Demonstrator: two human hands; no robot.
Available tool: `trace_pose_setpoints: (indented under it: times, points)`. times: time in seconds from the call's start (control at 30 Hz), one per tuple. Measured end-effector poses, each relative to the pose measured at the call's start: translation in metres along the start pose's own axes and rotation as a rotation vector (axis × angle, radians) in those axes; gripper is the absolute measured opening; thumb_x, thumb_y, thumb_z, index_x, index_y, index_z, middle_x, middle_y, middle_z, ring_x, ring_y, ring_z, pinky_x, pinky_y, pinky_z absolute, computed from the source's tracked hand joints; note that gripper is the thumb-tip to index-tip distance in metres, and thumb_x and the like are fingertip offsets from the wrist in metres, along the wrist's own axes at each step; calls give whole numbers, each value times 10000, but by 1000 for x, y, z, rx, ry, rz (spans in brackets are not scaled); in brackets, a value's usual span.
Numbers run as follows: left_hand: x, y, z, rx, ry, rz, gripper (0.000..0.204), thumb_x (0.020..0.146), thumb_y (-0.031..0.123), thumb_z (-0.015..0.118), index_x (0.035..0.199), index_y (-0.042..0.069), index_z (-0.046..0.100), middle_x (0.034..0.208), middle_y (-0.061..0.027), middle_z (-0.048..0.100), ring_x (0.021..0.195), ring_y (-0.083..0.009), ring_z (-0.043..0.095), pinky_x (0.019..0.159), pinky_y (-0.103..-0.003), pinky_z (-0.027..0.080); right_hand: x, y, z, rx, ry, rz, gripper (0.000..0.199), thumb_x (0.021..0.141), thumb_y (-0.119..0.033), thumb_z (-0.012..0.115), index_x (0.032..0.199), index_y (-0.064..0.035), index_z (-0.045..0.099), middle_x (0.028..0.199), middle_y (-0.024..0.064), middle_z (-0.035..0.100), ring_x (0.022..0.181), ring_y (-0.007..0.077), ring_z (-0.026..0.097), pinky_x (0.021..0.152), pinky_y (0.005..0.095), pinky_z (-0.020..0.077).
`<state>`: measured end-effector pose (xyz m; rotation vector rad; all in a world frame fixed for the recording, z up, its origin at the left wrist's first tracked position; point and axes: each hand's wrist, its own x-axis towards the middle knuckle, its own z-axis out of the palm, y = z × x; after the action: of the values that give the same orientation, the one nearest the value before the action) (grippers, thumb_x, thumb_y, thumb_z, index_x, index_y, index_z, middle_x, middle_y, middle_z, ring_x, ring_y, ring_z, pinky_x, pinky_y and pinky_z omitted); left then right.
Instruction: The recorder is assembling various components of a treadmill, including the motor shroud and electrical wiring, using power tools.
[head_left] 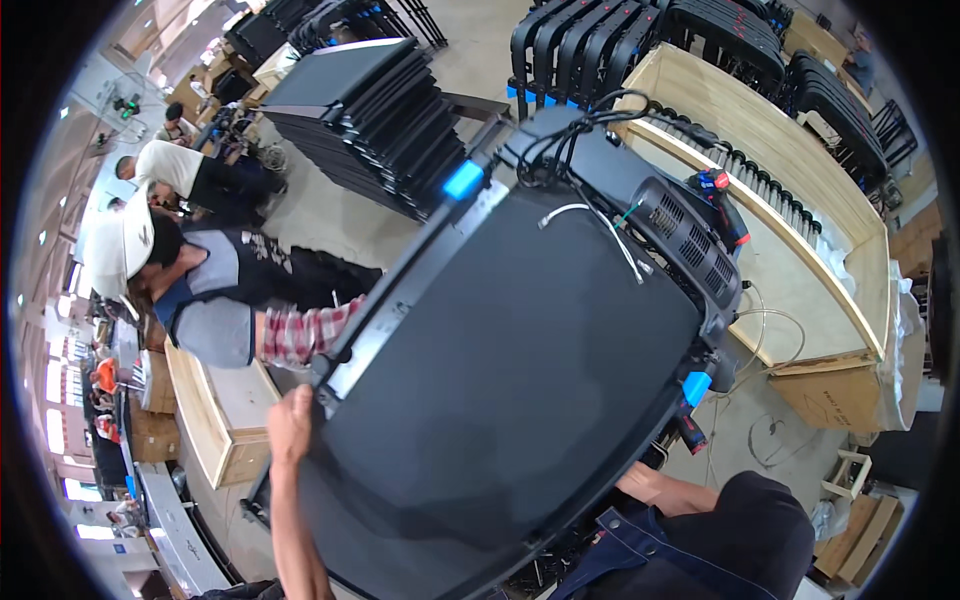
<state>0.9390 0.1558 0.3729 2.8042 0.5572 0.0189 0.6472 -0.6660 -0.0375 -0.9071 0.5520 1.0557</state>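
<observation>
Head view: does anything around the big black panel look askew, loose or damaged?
The black panel is tilted diagonally, gripped at its left edge by the left hand. Loose cables, white and black, trail unfastened over its top near the vented housing. No damage shows.

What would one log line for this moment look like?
left hand: grips left edge of big black panel | right hand: hidden behind panel | panel: tilted, white cable on back | nearby: stacked black panels, wooden crate
</observation>
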Motion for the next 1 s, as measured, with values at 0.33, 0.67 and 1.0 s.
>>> trace_pose_setpoints:
  times: [0.33, 0.67, 1.0]
  points:
    - [-25, 61, 124, -138, 159, 171, 406, 1028, 389, 522, 1199, 48, 661, 1129, -218, 670, 1082, -438, 603, 947, -525, 445, 67, -142, 152, -456, 91, 180, 288, 1046, -275, 520, 1156, -34, 633, 882, 75, 669, 792, 207, 691, 658, 396, 600]
    - [-307, 97, 156, -56, 285, -48, 486, 982, 292, 637, 1416, 95, 543, 1517, -193, 465, 1421, -378, 414, 1192, -513, 278, -122, -262, 362, -978, -476, -184, 141, 1037, -192, 585, 1058, -54, 606, 835, 26, 614, 679, 85, 605, 577, 260, 521]
    - [-450, 104, 160, -89, 308, -232, 497, 967, 296, 652, 1419, 109, 561, 1542, -175, 455, 1458, -364, 377, 1218, -513, 240, -142, -214, 323, -1628, -208, -400, 598, 910, -214, 699, 1451, -93, 473, 760, 164, 717, 728, 335, 721, 703, 425, 555]
